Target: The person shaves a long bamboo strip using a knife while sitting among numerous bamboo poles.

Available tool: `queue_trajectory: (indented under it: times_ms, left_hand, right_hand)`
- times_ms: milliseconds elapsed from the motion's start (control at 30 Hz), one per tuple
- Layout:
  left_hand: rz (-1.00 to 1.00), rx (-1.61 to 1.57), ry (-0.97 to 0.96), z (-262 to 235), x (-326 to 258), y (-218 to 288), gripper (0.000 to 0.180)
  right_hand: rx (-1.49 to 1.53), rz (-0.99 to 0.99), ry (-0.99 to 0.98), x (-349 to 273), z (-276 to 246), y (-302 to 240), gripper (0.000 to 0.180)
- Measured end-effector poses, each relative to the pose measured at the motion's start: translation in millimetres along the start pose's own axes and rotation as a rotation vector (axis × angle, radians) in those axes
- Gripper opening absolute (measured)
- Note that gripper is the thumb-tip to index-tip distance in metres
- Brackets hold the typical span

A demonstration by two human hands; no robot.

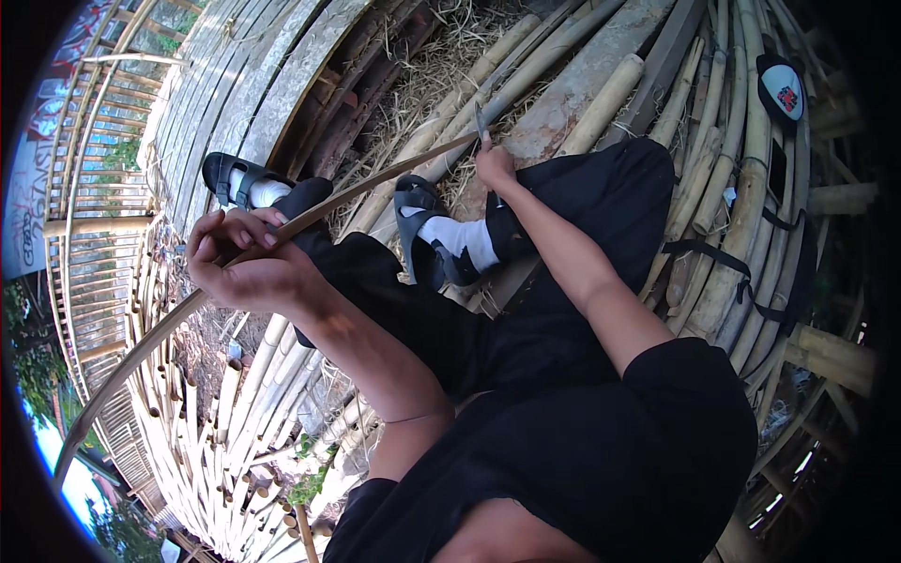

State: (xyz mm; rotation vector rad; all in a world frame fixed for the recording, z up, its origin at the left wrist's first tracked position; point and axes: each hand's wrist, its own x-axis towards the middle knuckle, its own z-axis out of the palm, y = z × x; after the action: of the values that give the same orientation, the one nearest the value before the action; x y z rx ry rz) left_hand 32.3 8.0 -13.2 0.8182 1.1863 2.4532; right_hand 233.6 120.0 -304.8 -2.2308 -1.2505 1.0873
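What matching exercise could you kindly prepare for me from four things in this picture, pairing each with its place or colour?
Column one:
1. Knife
2. Socks
3. Long strip
4. Strap

Column two:
A. Black, lying across bamboo poles on the person's right
B. In the left hand
C. In the right hand
D. White, worn inside dark sandals

Right pairs: 1-C, 2-D, 3-B, 4-A.
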Motion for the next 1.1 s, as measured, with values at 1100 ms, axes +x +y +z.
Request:
queue_trajectory:
  times_ms: [1100]
  left_hand:
    - [0.341, -0.057, -0.414, 20, -17, 143, 0.059]
  right_hand:
    - [0.568, -0.111, -0.31, -42, -118, 15, 0.044]
